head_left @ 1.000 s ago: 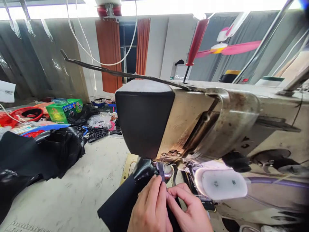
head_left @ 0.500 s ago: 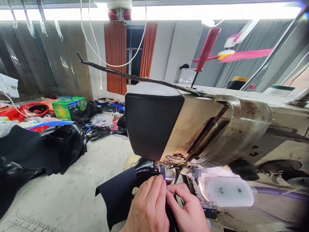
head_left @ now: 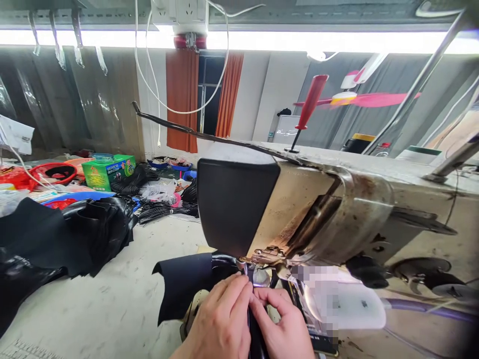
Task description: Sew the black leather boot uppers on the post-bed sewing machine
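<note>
Under the head of a sewing machine point(head_left: 238, 204) lies a piece of black leather-like material point(head_left: 187, 279), matte on one face and glossy on the other. Its free flap curls down to the left of the presser area. My left hand point(head_left: 220, 316) presses on the material with fingers together, just in front of the needle area. Beside it, my right hand point(head_left: 282, 321) pinches the edge of the same piece between thumb and fingers. A glossy strip of it runs down between both hands. The fingertips partly cover the seam area, and the needle itself is hard to make out.
More black sheets point(head_left: 93, 234) are heaped at left. Behind them are a green box point(head_left: 108, 172), a red basket point(head_left: 56, 172) and bundled black strips point(head_left: 160, 212). A lit white lamp point(head_left: 355, 306) sits right of my hands. A red-handled screwdriver point(head_left: 313, 102) stands on the machine.
The view has tilted up slightly. The black flap has shifted farther back from me, baring more of the machine bed beside my left hand. Both hands keep their hold.
</note>
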`<state>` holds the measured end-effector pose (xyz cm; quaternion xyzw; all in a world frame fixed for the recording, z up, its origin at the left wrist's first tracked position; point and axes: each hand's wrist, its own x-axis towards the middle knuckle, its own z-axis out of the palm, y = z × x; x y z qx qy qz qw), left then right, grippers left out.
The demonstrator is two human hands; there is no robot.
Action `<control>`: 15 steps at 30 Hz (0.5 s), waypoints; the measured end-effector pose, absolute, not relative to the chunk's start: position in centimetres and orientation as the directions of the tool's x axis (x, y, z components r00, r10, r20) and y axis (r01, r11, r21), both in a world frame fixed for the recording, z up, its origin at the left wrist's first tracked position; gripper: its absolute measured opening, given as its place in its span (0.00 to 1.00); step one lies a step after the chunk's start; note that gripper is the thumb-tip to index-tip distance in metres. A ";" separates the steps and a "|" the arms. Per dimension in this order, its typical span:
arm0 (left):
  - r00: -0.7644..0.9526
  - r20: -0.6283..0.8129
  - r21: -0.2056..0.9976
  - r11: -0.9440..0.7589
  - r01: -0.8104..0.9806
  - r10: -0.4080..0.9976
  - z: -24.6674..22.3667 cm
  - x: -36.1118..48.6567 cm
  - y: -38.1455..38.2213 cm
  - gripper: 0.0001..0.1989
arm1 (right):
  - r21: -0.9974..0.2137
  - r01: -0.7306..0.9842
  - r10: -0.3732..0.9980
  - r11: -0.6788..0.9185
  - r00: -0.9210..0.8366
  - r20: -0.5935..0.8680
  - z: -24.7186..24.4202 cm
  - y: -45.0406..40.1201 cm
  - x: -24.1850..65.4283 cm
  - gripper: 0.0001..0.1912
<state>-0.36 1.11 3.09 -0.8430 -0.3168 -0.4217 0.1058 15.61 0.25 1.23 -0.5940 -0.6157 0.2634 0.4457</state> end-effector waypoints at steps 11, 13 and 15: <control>0.304 0.905 0.084 -0.825 0.558 0.298 -0.3 0.6 1.4 0.18 | -0.602 0.717 0.894 0.352 -0.066 0.443 1.4 -0.2 16.9 0.12; 0.324 0.892 0.087 -0.822 0.564 0.316 0.4 0.4 1.6 0.19 | -0.570 0.741 0.880 0.354 -0.057 0.471 1.5 0.4 16.9 0.11; 0.346 0.870 0.118 -0.828 0.549 0.353 0.8 0.1 1.7 0.20 | -0.526 0.772 0.862 0.358 -0.057 0.503 1.5 0.5 16.8 0.10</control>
